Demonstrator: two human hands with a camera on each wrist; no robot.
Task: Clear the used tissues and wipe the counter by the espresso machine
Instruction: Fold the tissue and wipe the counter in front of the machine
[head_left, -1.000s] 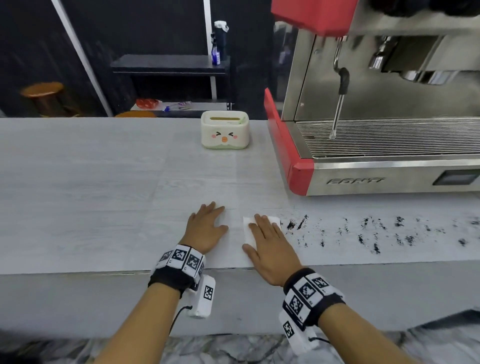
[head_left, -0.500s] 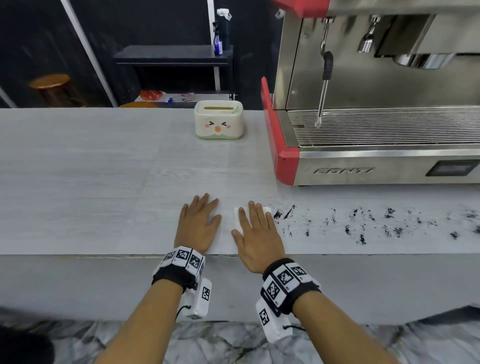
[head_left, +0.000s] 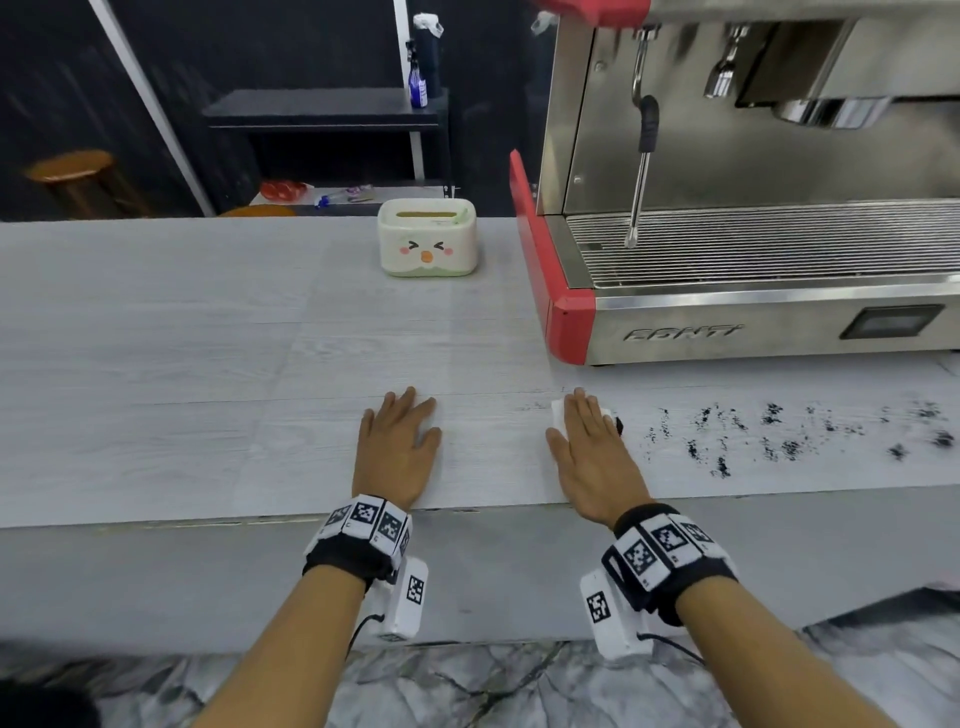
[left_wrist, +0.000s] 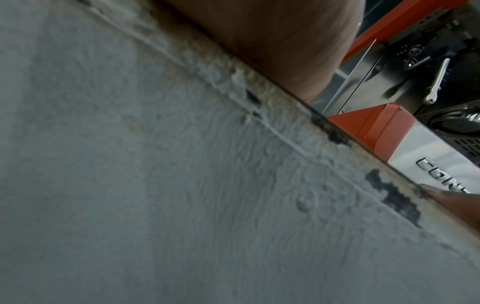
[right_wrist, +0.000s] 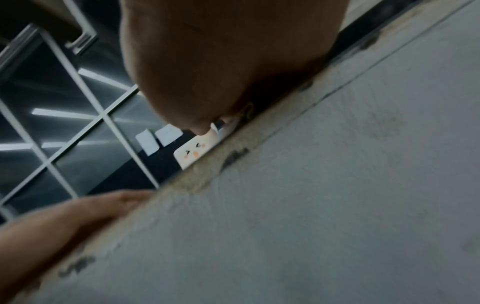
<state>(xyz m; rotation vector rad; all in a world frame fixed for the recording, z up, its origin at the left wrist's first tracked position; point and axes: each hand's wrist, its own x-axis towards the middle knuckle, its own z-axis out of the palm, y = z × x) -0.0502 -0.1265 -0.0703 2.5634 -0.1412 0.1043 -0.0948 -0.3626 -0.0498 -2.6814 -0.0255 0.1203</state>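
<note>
Your right hand (head_left: 592, 457) lies flat, fingers straight and close together, pressing a white tissue (head_left: 557, 415) onto the counter (head_left: 208, 374). Only the tissue's far-left corner and a sliver at the right edge of your fingers show; the rest is hidden under the palm. Just beside the fingertips on the right, a small dark clump sits against the tissue's edge. Beyond it the dark coffee grounds (head_left: 779, 431) scatter in specks and smears along the counter to the right — all in front of the espresso machine (head_left: 753, 208), whose red corner stands just behind and slightly right of your right hand.

Your left hand (head_left: 400, 447) rests palm-down on bare counter, fingers straight and slightly spread, holding nothing. It sits well apart from the right hand, both near the counter's front edge.

A cream tissue holder (head_left: 427, 238) with a cartoon face stands at the far side of the counter, left of the machine; no tissue is visible sticking out of its slot.

The 2 wrist views mostly show the counter's rough front face and edge — the left wrist view catches the machine's red corner and part of its nameplate, the right wrist view a blurred glimpse of the holder's face.
</note>
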